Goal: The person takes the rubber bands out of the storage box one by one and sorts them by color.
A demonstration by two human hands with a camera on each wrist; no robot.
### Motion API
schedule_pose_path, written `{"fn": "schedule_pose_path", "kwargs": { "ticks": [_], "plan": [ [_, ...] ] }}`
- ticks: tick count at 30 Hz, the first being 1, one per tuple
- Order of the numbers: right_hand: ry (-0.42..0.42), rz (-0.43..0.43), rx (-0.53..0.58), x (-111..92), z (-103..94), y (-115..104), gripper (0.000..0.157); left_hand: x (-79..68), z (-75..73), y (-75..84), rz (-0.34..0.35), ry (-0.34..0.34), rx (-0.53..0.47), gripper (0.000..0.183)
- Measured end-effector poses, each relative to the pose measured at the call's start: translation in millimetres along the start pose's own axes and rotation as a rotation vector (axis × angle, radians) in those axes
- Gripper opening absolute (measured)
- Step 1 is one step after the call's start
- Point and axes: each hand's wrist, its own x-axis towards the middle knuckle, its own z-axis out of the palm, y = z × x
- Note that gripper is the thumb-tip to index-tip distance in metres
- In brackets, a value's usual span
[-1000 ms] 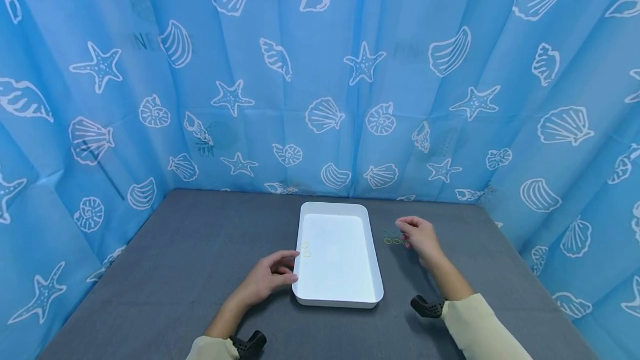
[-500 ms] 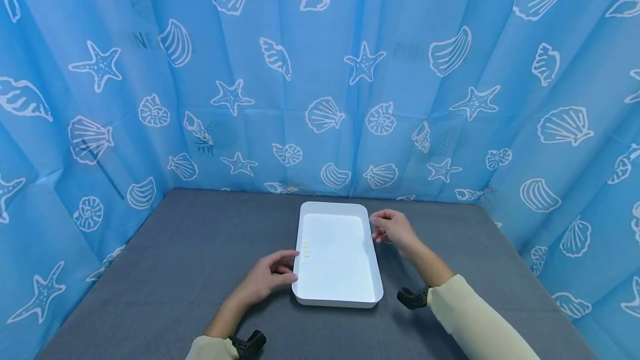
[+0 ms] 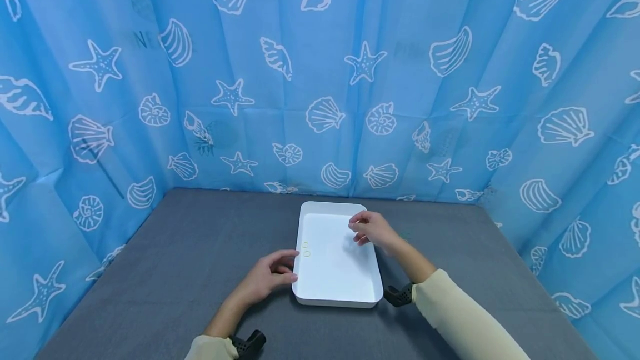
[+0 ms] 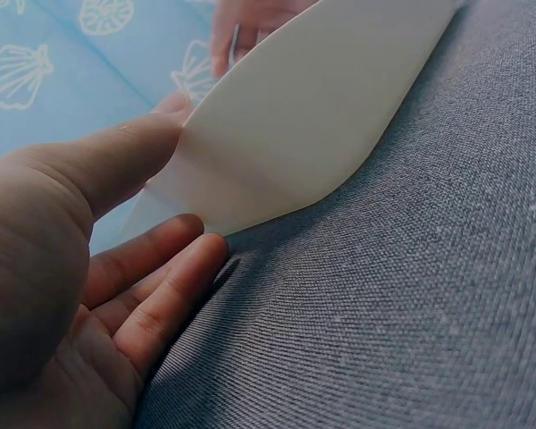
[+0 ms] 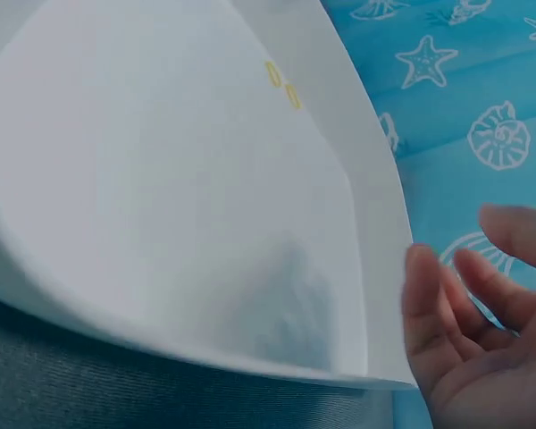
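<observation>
A shallow white tray (image 3: 340, 271) lies on the grey cloth, with two thin yellow rings (image 3: 306, 249) inside near its left wall. My left hand (image 3: 267, 276) holds the tray's left wall; in the left wrist view one fingertip reaches the rim while other fingers (image 4: 165, 308) touch low on its outer side. My right hand (image 3: 374, 230) hovers over the tray's right side, fingers bent, its shadow falling on the tray floor. In the right wrist view its fingertips (image 5: 420, 264) show beyond the rim; I cannot tell whether something small is between them.
Small greenish rings (image 3: 405, 235) lie on the grey cloth (image 3: 450, 249) right of the tray, partly hidden by my right forearm. A blue shell-patterned curtain (image 3: 320, 82) stands behind and along both sides of the table.
My right hand has moved left from the rings on the cloth, across the tray's right wall, to above the tray. The left hand and the two yellow rings have stayed put.
</observation>
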Motion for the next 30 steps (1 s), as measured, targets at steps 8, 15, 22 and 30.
{"fn": "schedule_pose_path", "kwargs": {
  "ticks": [8,15,22,30],
  "plan": [
    [-0.14,-0.046,-0.122,5.9,12.1,-4.6,0.015,0.0,-1.0,-0.1,-0.006,-0.002,-0.003,0.052],
    [-0.201,-0.084,-0.278,10.0,28.5,-4.2,0.016,-0.2,-0.5,-0.8,-0.002,-0.007,-0.003,0.052],
    [-0.267,-0.096,-0.367,14.4,39.7,-3.8,0.019,-1.2,-0.9,2.0,-0.006,-0.013,-0.025,0.053],
    [-0.308,-0.189,-0.39,20.9,51.5,-7.0,0.023,-0.4,-1.9,0.8,-0.004,-0.017,-0.033,0.052]
  ]
}}
